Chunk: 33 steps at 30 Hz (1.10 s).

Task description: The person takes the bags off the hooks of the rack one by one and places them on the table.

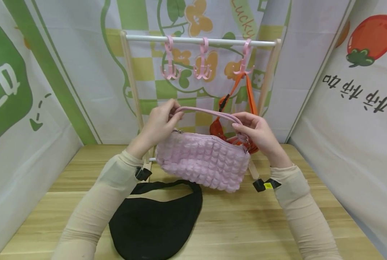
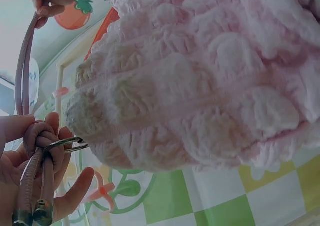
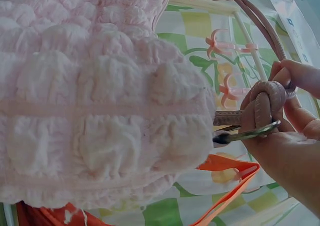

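Note:
A pink puffy handbag [image 1: 203, 159] hangs tilted above the table, its right end lower in the head view. My left hand [image 1: 162, 121] pinches the left end of its thin double strap [image 1: 206, 110]. With thumb and fingers my right hand [image 1: 256, 133] grips the strap's other end. Both wrist views show the strap knotted through a metal ring [image 3: 252, 132] close beside the fingers. A black shoulder bag [image 1: 154, 224] lies on the table below, partly under the left forearm. Behind the pink bag, an orange bag [image 1: 217, 128] hangs from the rack's right hook, partly hidden.
A rack with wooden posts and a white rail [image 1: 226, 42] stands at the back. Pink hooks [image 1: 202, 66] hang along it; the left and middle ones carry nothing. Wood-grain table [image 1: 261, 224] spreads beneath, with printed cloth walls [image 1: 343, 108] around.

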Each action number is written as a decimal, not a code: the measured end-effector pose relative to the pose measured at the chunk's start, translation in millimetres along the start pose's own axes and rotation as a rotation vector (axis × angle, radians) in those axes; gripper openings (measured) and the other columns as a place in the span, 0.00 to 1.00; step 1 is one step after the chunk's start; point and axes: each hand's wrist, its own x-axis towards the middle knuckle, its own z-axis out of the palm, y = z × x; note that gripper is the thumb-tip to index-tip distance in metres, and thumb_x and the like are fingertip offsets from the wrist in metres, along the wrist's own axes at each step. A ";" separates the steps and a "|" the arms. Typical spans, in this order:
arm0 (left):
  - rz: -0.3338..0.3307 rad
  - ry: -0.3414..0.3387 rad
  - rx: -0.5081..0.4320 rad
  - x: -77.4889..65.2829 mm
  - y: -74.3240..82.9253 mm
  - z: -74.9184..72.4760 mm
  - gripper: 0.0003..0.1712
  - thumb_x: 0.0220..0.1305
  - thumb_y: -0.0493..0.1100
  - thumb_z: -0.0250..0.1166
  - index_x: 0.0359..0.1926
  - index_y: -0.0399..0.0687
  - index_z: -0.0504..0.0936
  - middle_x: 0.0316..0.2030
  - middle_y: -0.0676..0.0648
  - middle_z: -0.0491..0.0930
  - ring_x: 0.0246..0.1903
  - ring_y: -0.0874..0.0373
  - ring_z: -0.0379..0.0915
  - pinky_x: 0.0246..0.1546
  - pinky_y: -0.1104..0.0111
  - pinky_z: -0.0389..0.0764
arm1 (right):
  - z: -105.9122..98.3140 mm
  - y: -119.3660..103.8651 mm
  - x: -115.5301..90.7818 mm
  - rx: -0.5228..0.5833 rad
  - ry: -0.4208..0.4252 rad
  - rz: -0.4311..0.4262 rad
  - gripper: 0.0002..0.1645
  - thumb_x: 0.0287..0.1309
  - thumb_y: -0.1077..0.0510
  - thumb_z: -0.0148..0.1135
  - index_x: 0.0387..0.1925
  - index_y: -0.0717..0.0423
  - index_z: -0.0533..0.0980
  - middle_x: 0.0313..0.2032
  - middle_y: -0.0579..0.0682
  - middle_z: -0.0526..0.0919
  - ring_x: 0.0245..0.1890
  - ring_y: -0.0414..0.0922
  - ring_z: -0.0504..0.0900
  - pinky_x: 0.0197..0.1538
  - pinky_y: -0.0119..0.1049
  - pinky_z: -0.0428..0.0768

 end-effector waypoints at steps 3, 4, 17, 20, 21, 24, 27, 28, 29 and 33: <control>0.002 0.008 0.011 -2.9 -0.9 -0.6 0.05 0.68 0.38 0.56 0.39 0.38 0.74 0.32 0.43 0.80 0.32 0.54 0.80 0.37 0.69 0.83 | 0.3 1.1 -1.2 -0.027 -0.008 -0.011 0.15 0.62 0.62 0.59 0.50 0.59 0.76 0.29 0.49 0.77 0.19 0.40 0.66 0.19 0.32 0.63; 0.001 0.012 0.016 -3.8 -0.7 -0.7 0.06 0.68 0.38 0.56 0.39 0.38 0.74 0.32 0.43 0.80 0.32 0.54 0.80 0.37 0.69 0.83 | 0.3 1.4 -1.5 -0.034 -0.005 -0.015 0.14 0.62 0.62 0.59 0.50 0.59 0.76 0.30 0.48 0.77 0.19 0.40 0.66 0.19 0.31 0.64; 0.006 0.027 0.077 -15.9 4.0 -2.3 0.07 0.68 0.40 0.56 0.37 0.39 0.77 0.29 0.45 0.77 0.29 0.56 0.74 0.31 0.67 0.80 | 1.9 0.7 -9.3 -0.083 0.025 -0.014 0.14 0.63 0.61 0.59 0.50 0.56 0.76 0.32 0.46 0.80 0.23 0.38 0.72 0.24 0.26 0.72; 0.013 0.019 0.091 -17.8 4.0 -2.5 0.07 0.68 0.40 0.56 0.36 0.39 0.76 0.29 0.45 0.77 0.29 0.56 0.74 0.30 0.67 0.79 | 1.8 1.2 -9.6 -0.089 0.018 -0.016 0.14 0.63 0.61 0.59 0.50 0.56 0.76 0.33 0.47 0.80 0.23 0.38 0.73 0.23 0.26 0.72; 0.013 0.014 0.097 -18.4 3.9 -2.6 0.07 0.69 0.40 0.56 0.36 0.40 0.75 0.29 0.45 0.77 0.29 0.56 0.74 0.30 0.67 0.79 | 1.6 1.7 -9.6 -0.096 0.016 -0.018 0.14 0.63 0.60 0.59 0.50 0.56 0.76 0.32 0.47 0.80 0.23 0.38 0.73 0.23 0.27 0.72; 0.010 -0.003 0.111 -19.8 2.9 -2.2 0.08 0.70 0.41 0.55 0.37 0.40 0.74 0.29 0.45 0.77 0.28 0.56 0.74 0.29 0.67 0.78 | 0.7 3.1 -9.6 -0.117 0.006 -0.023 0.15 0.62 0.60 0.59 0.51 0.56 0.76 0.32 0.47 0.80 0.23 0.39 0.73 0.23 0.28 0.72; 0.005 -0.014 0.112 -21.1 2.1 -1.7 0.08 0.70 0.42 0.54 0.38 0.40 0.74 0.29 0.46 0.77 0.27 0.56 0.73 0.27 0.67 0.76 | -0.4 4.4 -9.7 -0.134 -0.004 -0.031 0.15 0.62 0.61 0.59 0.51 0.57 0.76 0.32 0.47 0.80 0.24 0.39 0.73 0.23 0.28 0.73; 0.003 -0.017 0.109 -21.6 1.9 -1.5 0.08 0.71 0.42 0.53 0.38 0.40 0.74 0.29 0.46 0.76 0.27 0.56 0.72 0.26 0.67 0.75 | -0.6 4.6 -9.8 -0.135 -0.010 -0.035 0.16 0.62 0.61 0.59 0.51 0.57 0.75 0.33 0.47 0.81 0.25 0.39 0.73 0.23 0.28 0.73; 0.002 -0.019 0.104 -22.0 1.9 -1.6 0.08 0.71 0.42 0.53 0.38 0.41 0.73 0.28 0.46 0.76 0.26 0.56 0.72 0.25 0.68 0.75 | -0.9 5.0 -10.0 -0.140 -0.013 -0.039 0.16 0.62 0.62 0.59 0.51 0.57 0.75 0.33 0.46 0.81 0.25 0.40 0.74 0.24 0.27 0.74; -0.001 -0.024 0.089 -23.6 0.6 -1.4 0.08 0.71 0.42 0.53 0.38 0.41 0.73 0.28 0.47 0.75 0.25 0.56 0.70 0.23 0.67 0.73 | -2.6 6.2 -10.6 -0.159 -0.026 -0.057 0.15 0.62 0.64 0.58 0.51 0.57 0.76 0.35 0.45 0.82 0.29 0.41 0.77 0.27 0.27 0.76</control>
